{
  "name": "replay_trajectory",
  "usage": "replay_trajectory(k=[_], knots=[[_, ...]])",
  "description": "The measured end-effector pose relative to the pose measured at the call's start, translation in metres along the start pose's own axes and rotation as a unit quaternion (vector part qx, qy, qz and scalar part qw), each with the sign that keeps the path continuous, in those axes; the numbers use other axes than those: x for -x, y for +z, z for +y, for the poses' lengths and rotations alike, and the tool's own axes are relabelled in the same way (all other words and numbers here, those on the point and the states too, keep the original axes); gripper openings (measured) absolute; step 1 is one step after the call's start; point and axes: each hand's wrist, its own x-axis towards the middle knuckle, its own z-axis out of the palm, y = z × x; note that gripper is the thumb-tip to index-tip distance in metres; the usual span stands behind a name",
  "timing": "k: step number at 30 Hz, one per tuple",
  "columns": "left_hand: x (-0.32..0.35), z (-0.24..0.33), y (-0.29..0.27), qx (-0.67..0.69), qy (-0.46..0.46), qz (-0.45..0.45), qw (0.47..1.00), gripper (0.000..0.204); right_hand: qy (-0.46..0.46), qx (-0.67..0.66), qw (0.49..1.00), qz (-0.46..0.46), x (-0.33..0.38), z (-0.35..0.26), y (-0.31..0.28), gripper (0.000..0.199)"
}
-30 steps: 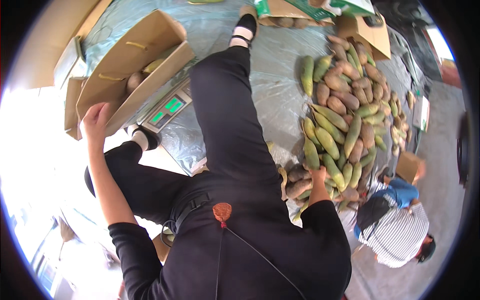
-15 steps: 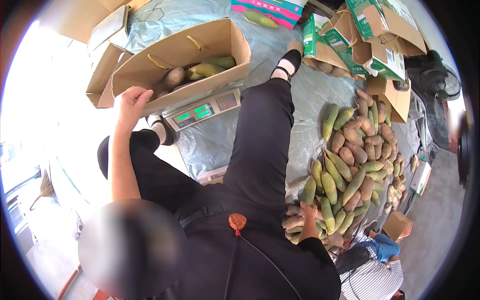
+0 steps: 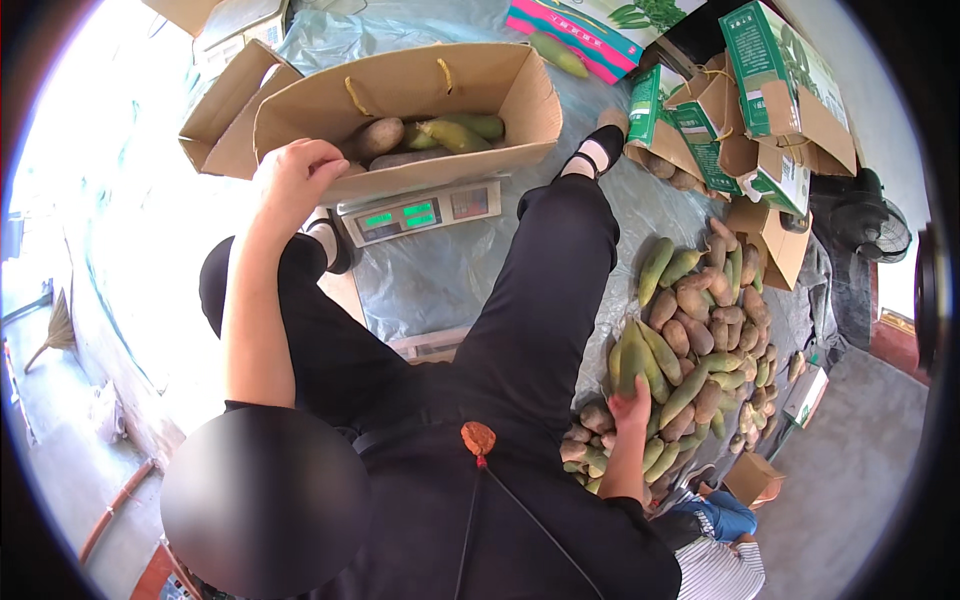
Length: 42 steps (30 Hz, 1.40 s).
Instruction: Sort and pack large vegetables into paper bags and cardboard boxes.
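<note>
Several smooth green elongated gourds (image 3: pixel 462 134) and rough brown oval gourds (image 3: pixel 380 137) lie in the open brown cardboard box (image 3: pixel 490 90) with yellow cord handles. A grey flat scale (image 3: pixel 418 212) with lit green displays shows along its near side. My left hand (image 3: pixel 297 178), fingers curled, is at the box's near left corner; I cannot tell whether it grips the edge. My right hand (image 3: pixel 630 402) is closed around the near end of a long green tapering gourd (image 3: pixel 630 358), at the near left side of the mixed green-and-brown heap (image 3: pixel 725 320). Its long axis runs almost straight away from me, the narrow tip pointing forward, away from my palm. Beyond the heap, green-and-white printed cartons (image 3: pixel 752 75) stand crowded together, brown gourds showing at the mouth of one.
</note>
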Motion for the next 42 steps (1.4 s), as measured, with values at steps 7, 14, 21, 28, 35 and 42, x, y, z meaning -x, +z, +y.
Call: replay_trajectory(k=[7, 14, 21, 28, 35, 42], knots=[[-0.001, -0.007, 0.002, -0.006, 0.021, -0.026, 0.999, 0.014, -0.233, 0.090, 0.948, -0.199, 0.057, -0.145, 0.126, 0.031], [0.001, -0.006, 0.000, 0.008, -0.001, -0.032, 0.999, 0.018, -0.400, 0.262, 0.792, -0.380, 0.145, -0.234, 0.282, 0.040], [-0.001, -0.002, 0.000, 0.021, 0.004, -0.034, 0.999, 0.018, -0.370, 0.481, 0.634, -0.479, 0.205, -0.202, 0.420, 0.046], [0.001, -0.002, -0.002, 0.022, -0.017, -0.051, 0.998, 0.017, -0.440, 0.365, 0.705, -0.419, 0.161, -0.201, 0.403, 0.046], [-0.007, -0.015, 0.006, 0.038, 0.021, -0.056, 0.997, 0.017, -0.359, 0.311, 0.861, -0.180, 0.029, -0.187, 0.227, 0.031], [-0.011, -0.010, 0.015, 0.052, 0.000, -0.068, 0.996, 0.022, -0.183, 0.383, 0.905, 0.032, -0.037, -0.076, 0.027, 0.022]])
